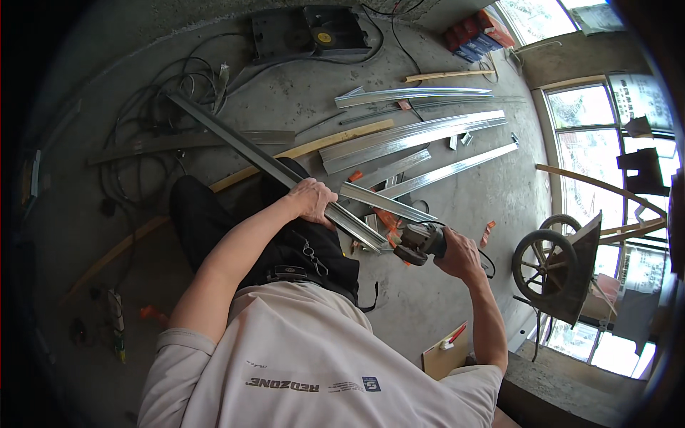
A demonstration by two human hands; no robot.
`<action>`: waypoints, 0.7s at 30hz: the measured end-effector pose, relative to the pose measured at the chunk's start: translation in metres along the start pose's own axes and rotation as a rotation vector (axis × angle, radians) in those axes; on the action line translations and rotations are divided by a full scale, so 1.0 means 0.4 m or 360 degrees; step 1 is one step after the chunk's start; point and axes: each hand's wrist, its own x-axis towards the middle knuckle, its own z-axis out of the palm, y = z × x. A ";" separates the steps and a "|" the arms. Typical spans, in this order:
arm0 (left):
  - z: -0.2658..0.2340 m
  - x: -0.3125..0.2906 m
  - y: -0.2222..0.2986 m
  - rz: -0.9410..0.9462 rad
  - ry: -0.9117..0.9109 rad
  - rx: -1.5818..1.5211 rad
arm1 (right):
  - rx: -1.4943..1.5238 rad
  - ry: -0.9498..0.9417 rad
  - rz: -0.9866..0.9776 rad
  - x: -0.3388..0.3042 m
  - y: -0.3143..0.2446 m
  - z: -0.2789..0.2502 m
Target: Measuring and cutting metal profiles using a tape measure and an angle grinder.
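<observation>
Left hand (312, 200): grip clamped on a long metal channel (235, 142), fingers wrapped over it.
Metal channel: slants over the person's dark-trousered legs, far end to the upper left, near end just beside the grinder; whether the two touch, I cannot tell.
Right hand (460, 255): grip closed around the body of an angle grinder (422, 240).
Angle grinder: held to the right of the channel, its round working end turned toward it.
Concrete floor (399, 314): a wide galvanized profile (414, 139) and narrower ones lie ahead of the hands, near a wooden strip (307, 148); cables (187, 80) loop at the upper left.
Wheelbarrow (579, 278): at the right, before the windows (585, 107).
</observation>
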 end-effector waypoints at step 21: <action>0.006 -0.006 -0.008 -0.0011 0.0140 -0.0074 | 0.0117 -0.0036 0.0094 -0.007 -0.030 0.151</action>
